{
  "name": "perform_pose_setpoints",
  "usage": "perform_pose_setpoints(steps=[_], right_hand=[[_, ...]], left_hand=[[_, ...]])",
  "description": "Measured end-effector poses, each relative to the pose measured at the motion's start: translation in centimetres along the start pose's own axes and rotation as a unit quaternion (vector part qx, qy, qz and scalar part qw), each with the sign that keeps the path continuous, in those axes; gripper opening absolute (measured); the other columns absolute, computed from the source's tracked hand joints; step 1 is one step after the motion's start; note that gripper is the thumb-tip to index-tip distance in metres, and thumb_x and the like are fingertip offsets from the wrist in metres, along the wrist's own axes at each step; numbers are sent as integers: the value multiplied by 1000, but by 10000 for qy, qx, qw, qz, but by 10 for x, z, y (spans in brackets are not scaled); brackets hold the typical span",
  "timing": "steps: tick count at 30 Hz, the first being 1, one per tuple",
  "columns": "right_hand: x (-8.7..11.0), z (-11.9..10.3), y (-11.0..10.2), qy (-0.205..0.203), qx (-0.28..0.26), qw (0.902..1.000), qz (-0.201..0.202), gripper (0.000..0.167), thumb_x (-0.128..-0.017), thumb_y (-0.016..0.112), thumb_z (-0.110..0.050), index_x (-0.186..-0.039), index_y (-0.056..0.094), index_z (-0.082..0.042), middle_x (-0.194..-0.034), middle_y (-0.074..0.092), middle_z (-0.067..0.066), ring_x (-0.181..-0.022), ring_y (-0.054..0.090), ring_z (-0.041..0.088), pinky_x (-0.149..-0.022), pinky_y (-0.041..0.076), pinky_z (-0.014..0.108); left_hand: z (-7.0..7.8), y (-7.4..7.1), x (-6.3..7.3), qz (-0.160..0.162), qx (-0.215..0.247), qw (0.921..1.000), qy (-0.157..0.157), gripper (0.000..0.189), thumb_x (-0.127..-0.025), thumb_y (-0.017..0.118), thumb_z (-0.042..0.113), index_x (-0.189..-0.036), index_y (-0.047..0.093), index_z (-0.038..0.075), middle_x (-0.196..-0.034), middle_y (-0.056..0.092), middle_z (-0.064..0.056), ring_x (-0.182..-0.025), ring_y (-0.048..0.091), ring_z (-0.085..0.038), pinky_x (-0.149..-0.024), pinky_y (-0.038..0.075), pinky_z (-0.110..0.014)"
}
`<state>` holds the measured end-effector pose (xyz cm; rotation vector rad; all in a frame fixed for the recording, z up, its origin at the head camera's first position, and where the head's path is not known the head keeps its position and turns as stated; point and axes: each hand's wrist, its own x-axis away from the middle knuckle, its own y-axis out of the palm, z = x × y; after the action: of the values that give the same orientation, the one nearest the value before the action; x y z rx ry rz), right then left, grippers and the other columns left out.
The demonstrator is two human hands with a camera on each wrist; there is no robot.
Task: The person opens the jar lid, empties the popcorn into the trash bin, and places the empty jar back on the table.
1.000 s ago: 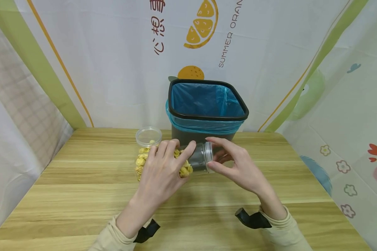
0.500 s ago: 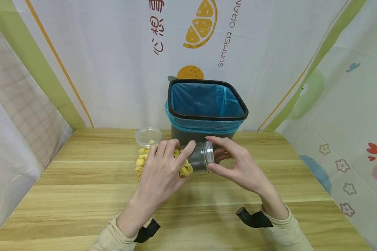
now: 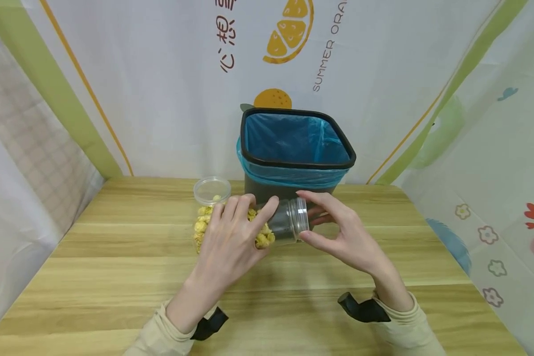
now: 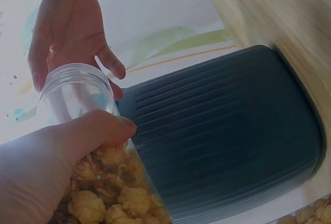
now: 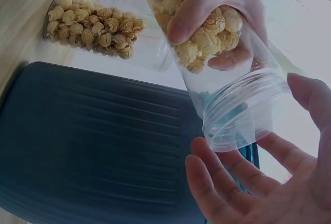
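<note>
My left hand [image 3: 230, 240] grips a clear plastic jar [image 3: 281, 222] around its body, tilted so its mouth faces right. Popcorn [image 4: 111, 198] fills the part under my left hand, while the stretch by the neck holds none. At the mouth sits a clear screw lid [image 3: 303, 215]. My right hand [image 3: 347, 232] holds this lid by its edge, thumb on the near side and fingers on the far side. In the right wrist view the lid [image 5: 243, 128] reaches out past the threaded neck, with the fingertips along its lower rim.
A second clear jar of popcorn [image 5: 93, 27] stands upright behind my left hand, its round top [image 3: 212, 190] showing. Directly behind the held jar is a dark bin [image 3: 289, 190] lined with a blue bag [image 3: 285, 138]. The wooden table [image 3: 138, 277] meets printed curtains at the back.
The lid and my right hand have shifted slightly rightward from the jar's neck. My left hand keeps its grip on the jar. The head view has tipped a little.
</note>
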<state>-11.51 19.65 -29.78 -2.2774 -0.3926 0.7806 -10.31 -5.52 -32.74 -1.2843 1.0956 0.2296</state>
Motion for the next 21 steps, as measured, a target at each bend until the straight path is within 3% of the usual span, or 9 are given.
perform_pose_setpoints(steps=[15,21], right_hand=[[10,9,-5,286,113,9995,53,69,-93,76,-18,-155,46,-26,-141,60,-1,-109,67,11,-91,59,30],[15,14,-7,456,185,9988,65,69,-93,75,-18,-155,46,-26,-135,62,-2,-105,67,11,-90,60,30]], left_hand=[[1,1,-1,-44,-21,10000,-4,93,-61,94,41,-141,50,26,-117,61,-13,-100,57,-31,-79,48,-43],[1,1,0,-48,6,10000,-17,95,-59,95,42,-142,50,26,-117,61,-13,-101,57,-31,-79,48,-43]])
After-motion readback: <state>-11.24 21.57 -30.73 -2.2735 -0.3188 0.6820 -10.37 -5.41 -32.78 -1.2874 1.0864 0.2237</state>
